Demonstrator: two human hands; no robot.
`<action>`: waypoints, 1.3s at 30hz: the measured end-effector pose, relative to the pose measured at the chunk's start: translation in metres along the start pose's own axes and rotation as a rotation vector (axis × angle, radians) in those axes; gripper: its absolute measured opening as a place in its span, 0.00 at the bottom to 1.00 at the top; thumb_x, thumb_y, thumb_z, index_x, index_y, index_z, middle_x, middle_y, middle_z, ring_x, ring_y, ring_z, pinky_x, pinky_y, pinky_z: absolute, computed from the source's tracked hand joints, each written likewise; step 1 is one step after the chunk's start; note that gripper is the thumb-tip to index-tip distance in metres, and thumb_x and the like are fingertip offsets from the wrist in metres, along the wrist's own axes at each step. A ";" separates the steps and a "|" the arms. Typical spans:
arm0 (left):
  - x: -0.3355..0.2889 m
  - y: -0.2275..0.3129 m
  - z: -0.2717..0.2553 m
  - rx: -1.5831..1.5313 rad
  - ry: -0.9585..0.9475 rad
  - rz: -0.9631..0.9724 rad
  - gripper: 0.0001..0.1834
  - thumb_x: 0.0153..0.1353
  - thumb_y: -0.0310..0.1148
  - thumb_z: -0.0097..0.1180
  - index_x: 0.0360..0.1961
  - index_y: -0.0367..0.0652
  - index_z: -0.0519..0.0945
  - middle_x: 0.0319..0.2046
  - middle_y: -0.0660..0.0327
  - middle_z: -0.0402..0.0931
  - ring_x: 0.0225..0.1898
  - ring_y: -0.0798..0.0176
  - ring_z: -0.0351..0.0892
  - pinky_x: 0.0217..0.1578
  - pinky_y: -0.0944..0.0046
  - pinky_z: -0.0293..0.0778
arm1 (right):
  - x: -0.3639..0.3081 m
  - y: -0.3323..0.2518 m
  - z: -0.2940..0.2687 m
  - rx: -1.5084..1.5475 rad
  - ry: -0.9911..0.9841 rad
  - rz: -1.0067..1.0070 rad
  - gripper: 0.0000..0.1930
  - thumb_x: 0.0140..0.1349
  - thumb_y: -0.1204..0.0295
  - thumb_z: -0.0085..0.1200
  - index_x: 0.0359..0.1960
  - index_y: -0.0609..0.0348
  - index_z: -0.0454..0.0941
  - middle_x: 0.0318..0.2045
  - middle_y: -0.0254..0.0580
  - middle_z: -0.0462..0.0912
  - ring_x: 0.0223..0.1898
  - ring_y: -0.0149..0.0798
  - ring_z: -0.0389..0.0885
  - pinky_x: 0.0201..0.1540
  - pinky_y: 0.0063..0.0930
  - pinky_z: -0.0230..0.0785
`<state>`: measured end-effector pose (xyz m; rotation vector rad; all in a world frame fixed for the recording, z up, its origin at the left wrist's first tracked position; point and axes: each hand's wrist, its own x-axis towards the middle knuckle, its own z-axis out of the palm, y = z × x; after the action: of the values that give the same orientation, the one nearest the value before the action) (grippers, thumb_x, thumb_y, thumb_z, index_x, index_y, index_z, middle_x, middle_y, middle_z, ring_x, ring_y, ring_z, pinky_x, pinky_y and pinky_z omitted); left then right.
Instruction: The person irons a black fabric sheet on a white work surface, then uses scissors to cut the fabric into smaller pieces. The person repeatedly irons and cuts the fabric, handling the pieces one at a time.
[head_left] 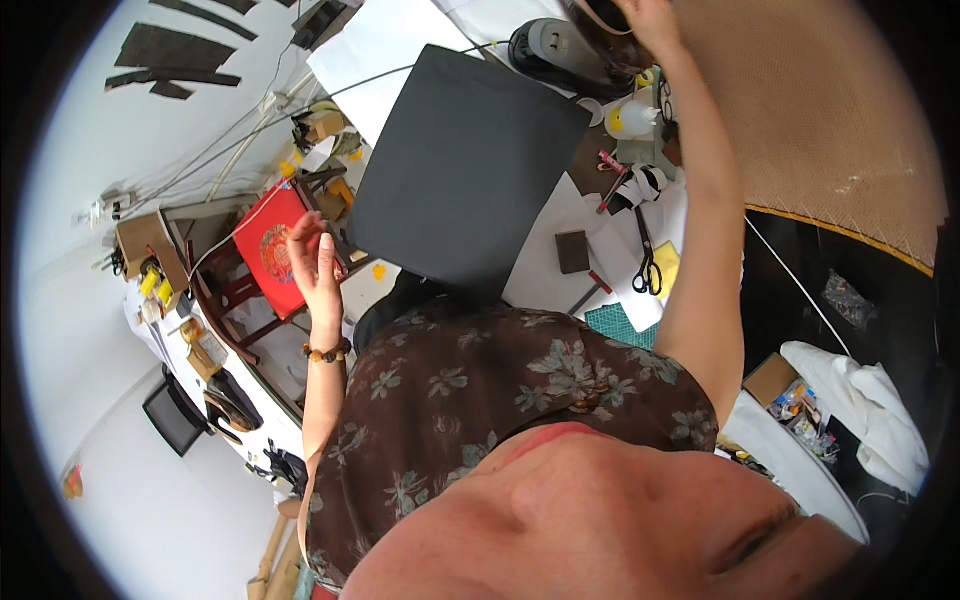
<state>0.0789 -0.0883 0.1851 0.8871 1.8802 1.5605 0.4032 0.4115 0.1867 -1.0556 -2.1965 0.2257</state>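
My left hand is raised beside the left edge of a large black sheet, its fingers apart and nothing in them. The smooth, stiff-looking sheet lies tilted across the worktable. At the top edge, my right hand has its fingers closed at a dark glossy appliance with a pale curved handle; the frame cuts off part of both. Beside that appliance sits a black and grey corded base. Black-handled scissors, a small dark block and white paper lie below my right forearm.
A white bottle and a green cutting mat are on the table. Tan woven material spreads to the right. At left stand a red-cushioned chair and a cluttered white table. A black cable crosses behind the sheet.
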 end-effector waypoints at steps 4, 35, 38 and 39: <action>-0.034 -0.060 -0.007 -0.232 -0.112 -0.115 0.22 0.71 0.40 0.53 0.59 0.38 0.69 0.49 0.62 0.72 0.52 0.66 0.70 0.61 0.63 0.63 | 0.042 -0.083 -0.074 0.095 -0.083 0.040 0.16 0.63 0.60 0.59 0.38 0.62 0.75 0.28 0.53 0.81 0.31 0.50 0.82 0.35 0.39 0.72; -0.032 -0.101 -0.001 -0.428 -0.209 -0.362 0.30 0.56 0.13 0.48 0.62 0.40 0.66 0.57 0.60 0.71 0.62 0.64 0.68 0.57 0.64 0.69 | 0.009 -0.257 -0.065 -0.223 -0.463 -0.530 0.20 0.58 0.54 0.59 0.35 0.61 0.73 0.29 0.56 0.82 0.34 0.58 0.81 0.37 0.47 0.73; -0.041 -0.110 0.002 -0.485 -0.171 -0.351 0.30 0.54 0.12 0.45 0.60 0.39 0.69 0.56 0.60 0.73 0.61 0.63 0.69 0.60 0.63 0.67 | 0.012 -0.260 -0.054 -0.181 -0.480 -0.569 0.21 0.57 0.55 0.60 0.35 0.62 0.73 0.29 0.56 0.82 0.34 0.59 0.81 0.37 0.48 0.72; -0.035 -0.108 0.004 -0.511 -0.213 -0.362 0.30 0.52 0.12 0.44 0.59 0.38 0.69 0.54 0.60 0.74 0.60 0.63 0.70 0.61 0.63 0.65 | 0.011 -0.262 -0.056 -0.186 -0.483 -0.566 0.21 0.57 0.55 0.60 0.36 0.62 0.73 0.30 0.56 0.82 0.34 0.59 0.81 0.38 0.48 0.72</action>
<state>0.0884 -0.1254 0.0775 0.4341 1.3097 1.5401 0.2700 0.2407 0.3449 -0.4527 -2.8987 0.0156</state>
